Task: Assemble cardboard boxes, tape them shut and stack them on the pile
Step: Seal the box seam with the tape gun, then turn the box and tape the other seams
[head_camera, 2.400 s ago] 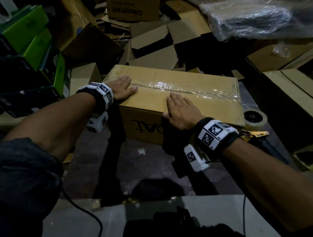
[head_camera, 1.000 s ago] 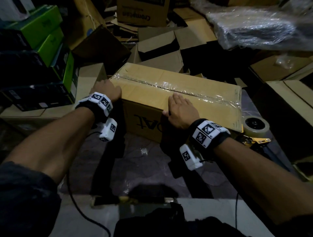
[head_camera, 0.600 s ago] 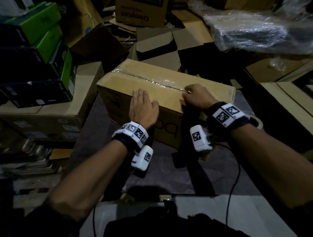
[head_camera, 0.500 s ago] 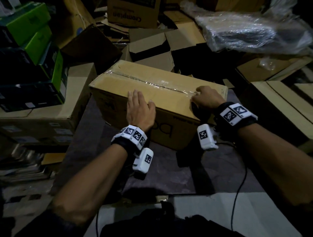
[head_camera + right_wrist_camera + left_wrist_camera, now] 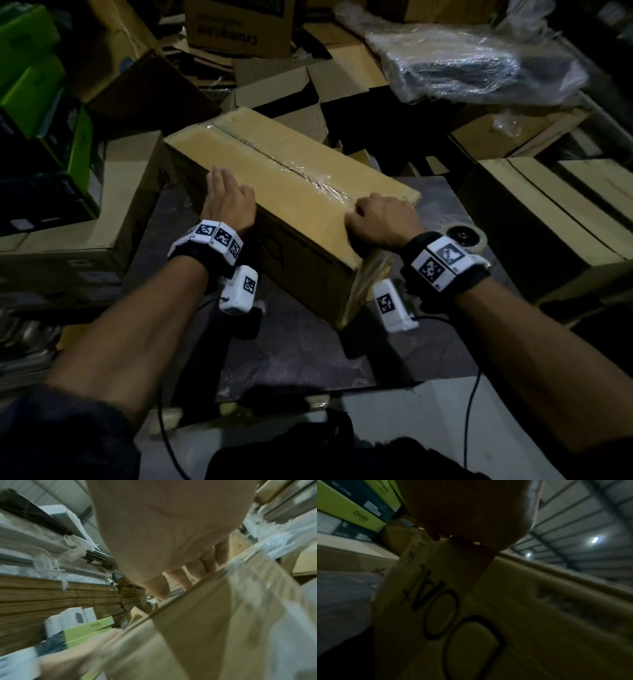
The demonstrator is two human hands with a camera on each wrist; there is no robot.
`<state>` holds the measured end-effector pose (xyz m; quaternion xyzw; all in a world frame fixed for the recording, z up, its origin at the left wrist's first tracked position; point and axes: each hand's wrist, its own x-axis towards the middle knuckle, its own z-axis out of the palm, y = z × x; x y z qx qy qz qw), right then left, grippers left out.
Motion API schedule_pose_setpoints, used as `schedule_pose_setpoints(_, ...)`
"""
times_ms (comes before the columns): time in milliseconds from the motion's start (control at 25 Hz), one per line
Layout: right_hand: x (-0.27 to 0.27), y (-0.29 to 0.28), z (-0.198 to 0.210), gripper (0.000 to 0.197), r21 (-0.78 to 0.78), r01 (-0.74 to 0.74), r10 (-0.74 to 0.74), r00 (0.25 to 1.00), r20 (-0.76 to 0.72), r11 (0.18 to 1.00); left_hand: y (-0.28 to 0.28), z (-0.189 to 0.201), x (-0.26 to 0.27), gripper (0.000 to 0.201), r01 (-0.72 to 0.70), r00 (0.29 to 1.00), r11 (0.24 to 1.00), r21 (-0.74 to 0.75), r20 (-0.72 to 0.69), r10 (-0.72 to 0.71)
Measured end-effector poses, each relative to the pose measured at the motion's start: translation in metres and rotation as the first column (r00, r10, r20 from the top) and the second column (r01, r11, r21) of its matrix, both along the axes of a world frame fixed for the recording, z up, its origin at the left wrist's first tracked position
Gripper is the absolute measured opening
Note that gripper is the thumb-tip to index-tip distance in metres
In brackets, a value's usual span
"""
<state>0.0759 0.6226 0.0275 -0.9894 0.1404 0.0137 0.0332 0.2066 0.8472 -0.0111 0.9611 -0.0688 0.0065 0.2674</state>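
A closed cardboard box (image 5: 308, 216) lies slantwise on a dark work surface (image 5: 291, 349), with clear tape (image 5: 308, 174) running along its top seam. My left hand (image 5: 229, 202) rests flat on the box's near-left top edge, fingers straight. In the left wrist view the box side (image 5: 522, 628) with large black letters fills the frame under the left hand (image 5: 467, 513). My right hand (image 5: 376, 219) sits on the near-right end by the tape's end. Its fingers (image 5: 163, 588) curl down onto the box edge (image 5: 188, 635). A tape roll (image 5: 462, 234) lies just behind my right wrist.
Green and black cartons (image 5: 30, 85) stack on a big carton (image 5: 113, 205) at the left. Open empty boxes (image 5: 291, 96) lie behind. A plastic-wrapped bundle (image 5: 479, 68) sits at the back right. Flat cartons (image 5: 548, 212) stand to the right. Cables trail across the near floor.
The box has turned, its right end swinging toward me. My left hand went from the far-left end to the near long edge. My right hand shifted to the right end and curled.
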Motion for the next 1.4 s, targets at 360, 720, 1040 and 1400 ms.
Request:
schedule_pose_setpoints(360,0.016,-0.080,-0.013,0.094,0.255,0.099,-0.104,0.995,0.003,0.962,-0.068,-0.005,-0.138,0.073,0.198,0.980,0.980,-0.035,0.029,-0.197)
schedule_pose_setpoints(720,0.008,-0.093,-0.014,0.069,0.361,-0.061,0.034,0.996,0.080,0.931,-0.098,-0.007,-0.179,0.092,0.106,0.987,0.988,0.114,0.105,-0.118)
schedule_pose_setpoints(1040,-0.007,-0.085,-0.014,0.066,0.397,-0.141,0.113,0.989,0.093,0.907,-0.091,-0.006,-0.194,0.063,-0.029,0.978,0.981,0.191,0.209,-0.012)
schedule_pose_setpoints(1400,-0.055,-0.198,-0.099,0.045,0.632,0.127,-0.256,0.960,0.117,0.765,-0.123,0.006,-0.199,0.047,-0.127,0.946,0.898,0.420,0.323,-0.017)
